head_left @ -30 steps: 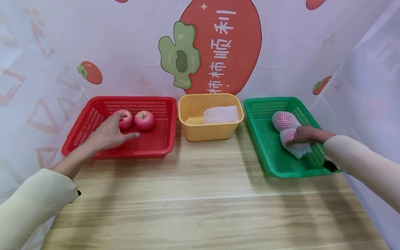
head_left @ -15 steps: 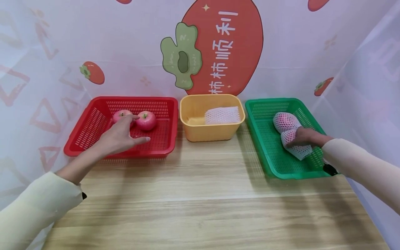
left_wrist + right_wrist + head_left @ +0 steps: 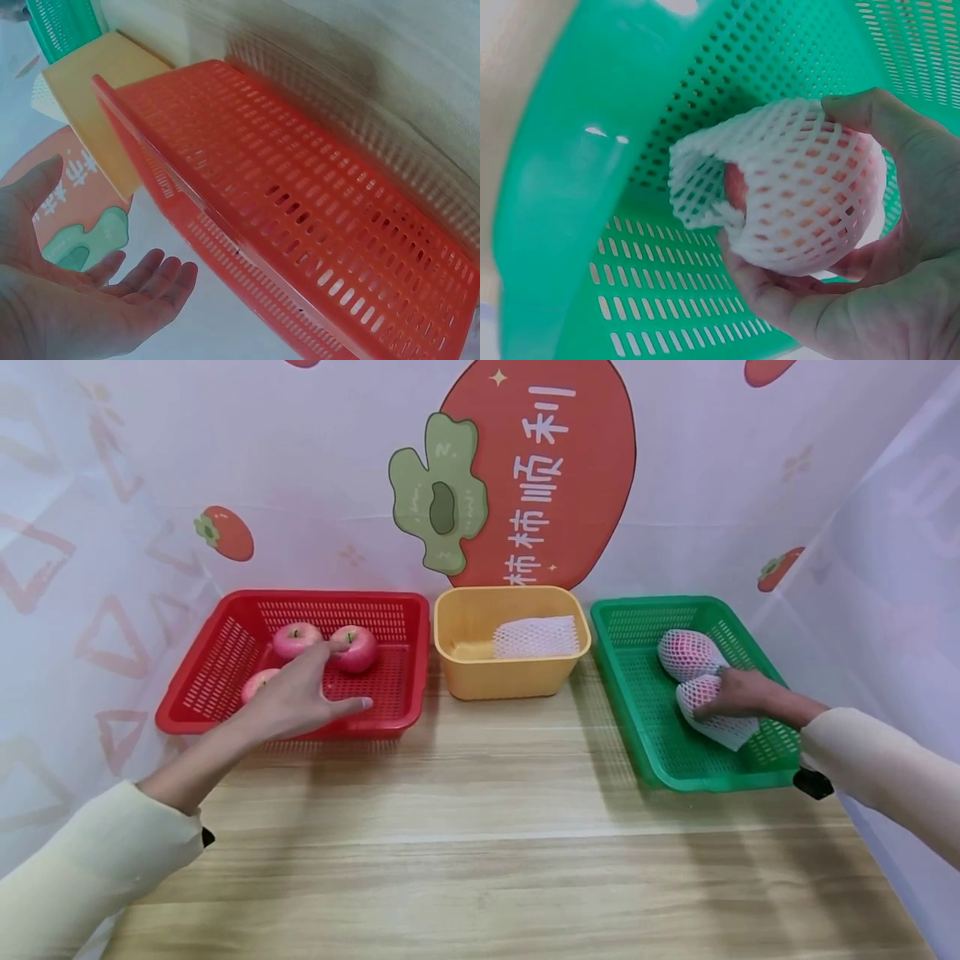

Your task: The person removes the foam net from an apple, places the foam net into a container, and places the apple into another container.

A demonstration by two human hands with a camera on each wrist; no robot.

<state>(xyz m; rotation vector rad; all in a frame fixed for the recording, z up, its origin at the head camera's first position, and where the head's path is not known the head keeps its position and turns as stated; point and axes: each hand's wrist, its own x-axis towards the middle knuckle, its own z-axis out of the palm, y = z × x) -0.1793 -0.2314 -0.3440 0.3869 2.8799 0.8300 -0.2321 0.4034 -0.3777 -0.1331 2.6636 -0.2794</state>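
My left hand [image 3: 297, 692] hovers over the red basket [image 3: 415, 693], thumb and fingers spread apart, holding nothing. In the head view its fingertips overlap an apple [image 3: 358, 652]; I cannot tell whether they touch it. A second apple [image 3: 294, 637] sits just left of that one, and a third apple [image 3: 258, 681] is partly hidden behind the hand. Inside the green basket [image 3: 637, 727], my right hand [image 3: 738, 693] grips an apple in a white foam net [image 3: 802, 187]. Its thumb and fingers curl round the net, whose loose end hangs open. Another netted apple [image 3: 688, 653] lies behind it.
Between the two baskets stands a yellow bin [image 3: 510, 678] with white foam nets [image 3: 536, 637] inside. All three containers rest on a wooden table [image 3: 480, 827]. A printed curtain [image 3: 315, 468] rises behind them and at both sides.
My left hand has moved right across the red basket, uncovering the left apples, its fingers still spread. My right hand stays on the netted apple in the green basket, shifting only slightly.
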